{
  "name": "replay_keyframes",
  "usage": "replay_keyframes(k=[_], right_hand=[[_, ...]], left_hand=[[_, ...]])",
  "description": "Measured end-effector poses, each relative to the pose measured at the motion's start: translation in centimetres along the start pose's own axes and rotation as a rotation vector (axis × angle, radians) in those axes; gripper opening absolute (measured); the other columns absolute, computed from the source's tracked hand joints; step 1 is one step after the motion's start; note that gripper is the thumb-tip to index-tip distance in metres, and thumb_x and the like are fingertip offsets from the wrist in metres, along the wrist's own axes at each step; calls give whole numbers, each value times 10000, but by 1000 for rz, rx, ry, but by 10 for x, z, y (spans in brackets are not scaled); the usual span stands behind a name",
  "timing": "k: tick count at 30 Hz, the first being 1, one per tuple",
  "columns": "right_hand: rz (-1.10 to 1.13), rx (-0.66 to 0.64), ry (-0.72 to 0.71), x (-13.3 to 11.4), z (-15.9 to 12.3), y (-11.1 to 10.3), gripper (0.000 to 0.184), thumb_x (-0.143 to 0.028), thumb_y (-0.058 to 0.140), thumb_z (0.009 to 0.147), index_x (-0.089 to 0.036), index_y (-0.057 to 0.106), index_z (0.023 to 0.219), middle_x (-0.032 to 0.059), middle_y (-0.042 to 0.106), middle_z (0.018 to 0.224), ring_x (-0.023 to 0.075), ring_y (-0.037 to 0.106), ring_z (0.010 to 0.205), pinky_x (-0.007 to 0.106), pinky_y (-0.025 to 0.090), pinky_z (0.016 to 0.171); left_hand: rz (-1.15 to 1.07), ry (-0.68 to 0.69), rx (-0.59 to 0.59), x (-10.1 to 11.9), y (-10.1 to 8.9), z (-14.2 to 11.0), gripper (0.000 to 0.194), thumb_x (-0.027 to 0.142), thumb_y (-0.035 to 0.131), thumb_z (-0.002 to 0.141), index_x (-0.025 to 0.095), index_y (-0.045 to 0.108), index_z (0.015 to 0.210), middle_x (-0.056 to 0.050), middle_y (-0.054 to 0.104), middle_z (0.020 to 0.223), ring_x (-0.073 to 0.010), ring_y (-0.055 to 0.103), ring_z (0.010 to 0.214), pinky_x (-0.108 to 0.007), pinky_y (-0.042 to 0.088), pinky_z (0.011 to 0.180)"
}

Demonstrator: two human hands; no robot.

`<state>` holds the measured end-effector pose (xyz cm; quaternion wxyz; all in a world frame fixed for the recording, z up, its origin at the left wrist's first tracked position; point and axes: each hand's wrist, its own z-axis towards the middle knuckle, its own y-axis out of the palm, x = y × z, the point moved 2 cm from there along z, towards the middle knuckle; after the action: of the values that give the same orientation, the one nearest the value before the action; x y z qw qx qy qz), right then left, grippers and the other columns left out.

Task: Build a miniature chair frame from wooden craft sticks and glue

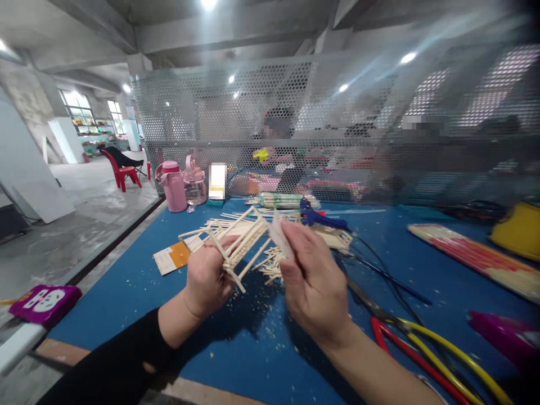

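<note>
My left hand (210, 273) is closed around a small frame built of thin wooden sticks (248, 239), holding it tilted above the table. In my right hand (314, 275), between thumb and fingers, is a thin whitish folded piece (279, 236), close to the frame's right side; whether they touch is unclear. A pile of short cut sticks (272, 265) lies behind and below my hands. Longer loose sticks (217, 225) rest further back. Beside my left wrist lies an orange and white card (172, 257). The blue glue gun (323, 218) lies beyond my right hand.
Red and yellow handled cutters (422, 343) lie at the right. Bagged sticks (476, 256) and a purple power strip (506, 337) are there too; another purple power strip (45, 304) sits at the left edge. A pink bottle (174, 188) stands before the perforated metal screen (228, 112); people sit behind it.
</note>
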<state>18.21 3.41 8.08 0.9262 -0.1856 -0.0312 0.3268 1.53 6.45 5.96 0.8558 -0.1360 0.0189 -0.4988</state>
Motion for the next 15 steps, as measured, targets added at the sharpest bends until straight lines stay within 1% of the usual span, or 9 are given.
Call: replay_keyframes(k=[2,4,6,8,9,11,13,15], right_hand=[[-32,-81,-30,3,-1,5,491,-306,467,896,-182,412,1368,145,579,1245,248,534,1169,431,475,958],[-72,-167,-85,6,-3,10,531,-285,485,890,-172,367,1396,161,543,1300,257,497,1220,445,459,983],[-102,-226,-132,9,-4,11,573,-217,474,888,-158,299,1430,175,477,1363,261,437,1274,452,439,1008],[-121,-260,-165,12,-5,10,621,-133,446,876,-164,223,1455,171,434,1396,252,401,1299,448,426,1023],[-125,-254,-171,13,-5,8,645,-92,432,865,-175,198,1460,162,438,1395,240,401,1299,444,418,1032],[-128,-173,-158,13,-4,5,680,-30,418,839,-197,193,1459,140,475,1369,215,421,1286,439,392,1055],[-121,-65,-133,11,-3,3,689,4,408,821,-216,228,1449,118,505,1346,195,440,1272,438,365,1077],[-90,-21,-128,4,-4,4,678,11,406,813,-221,272,1435,106,514,1338,191,441,1270,436,364,1079]], left_hand=[[3,5,-10,1,0,0,316,161,518,811,178,568,1123,-100,697,1004,-199,665,913,-314,561,764],[2,-10,-17,1,0,-1,318,164,534,801,178,577,1116,-98,702,993,-198,669,901,-309,557,766],[-6,-36,-32,-2,-1,-1,321,153,535,791,177,589,1107,-100,703,998,-195,671,899,-304,552,775],[-18,-52,-43,-4,-1,-1,317,142,531,784,174,601,1091,-102,703,999,-192,671,904,-300,549,783],[-21,-56,-44,-4,-1,0,313,136,527,781,172,606,1081,-102,704,997,-190,671,905,-297,549,783],[-27,-62,-44,-4,-1,0,309,124,510,779,175,614,1065,-97,707,990,-186,671,906,-289,549,779],[-45,-59,-59,-3,1,0,308,130,501,779,176,616,1061,-97,708,988,-184,675,890,-287,550,769],[-63,-56,-77,0,3,-1,299,148,512,779,171,616,1058,-100,710,973,-187,679,869,-293,552,758]])
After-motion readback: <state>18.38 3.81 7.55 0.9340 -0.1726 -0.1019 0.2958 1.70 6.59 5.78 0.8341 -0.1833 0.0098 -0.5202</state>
